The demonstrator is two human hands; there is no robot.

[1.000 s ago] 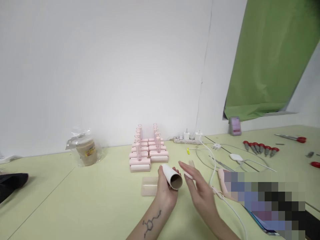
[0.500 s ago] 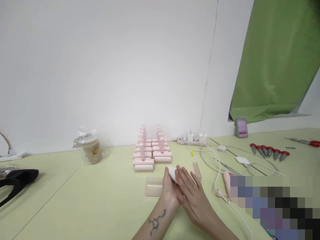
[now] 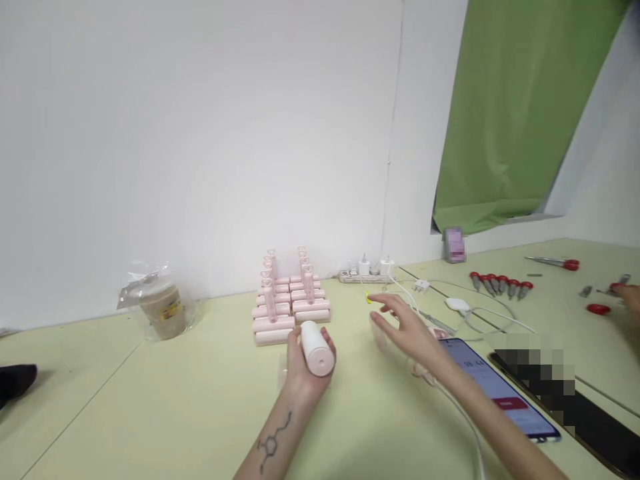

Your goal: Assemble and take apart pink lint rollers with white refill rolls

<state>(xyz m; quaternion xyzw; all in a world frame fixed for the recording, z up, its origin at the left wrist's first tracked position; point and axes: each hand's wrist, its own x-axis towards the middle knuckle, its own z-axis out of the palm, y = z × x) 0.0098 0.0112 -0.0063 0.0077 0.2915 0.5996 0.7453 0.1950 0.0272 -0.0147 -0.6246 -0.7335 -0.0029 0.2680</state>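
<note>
My left hand (image 3: 300, 363) is closed around a white roll (image 3: 315, 347) whose near end now carries a pale pink cap. It holds the roll just above the pale green table (image 3: 150, 407), in front of a stack of pink lint rollers (image 3: 290, 303). My right hand (image 3: 407, 327) is open with fingers spread, reaching right of centre over the table, near a white cable (image 3: 450, 400) and a pink part partly hidden behind the hand. A clear plastic cover (image 3: 283, 363) lies mostly hidden under my left hand.
A wrapped cup (image 3: 160, 307) stands at the back left. A power strip with chargers (image 3: 365, 272) sits by the wall. Red-handled tools (image 3: 500, 285) and scissors (image 3: 555, 262) lie at the right, a phone (image 3: 495, 393) at the near right. Another person's hand (image 3: 631, 300) shows at the far right edge.
The roll's open cardboard end now shows a pink cap. My right hand closed over the roll's end, then left it and reached out to the right, fingers spread.
</note>
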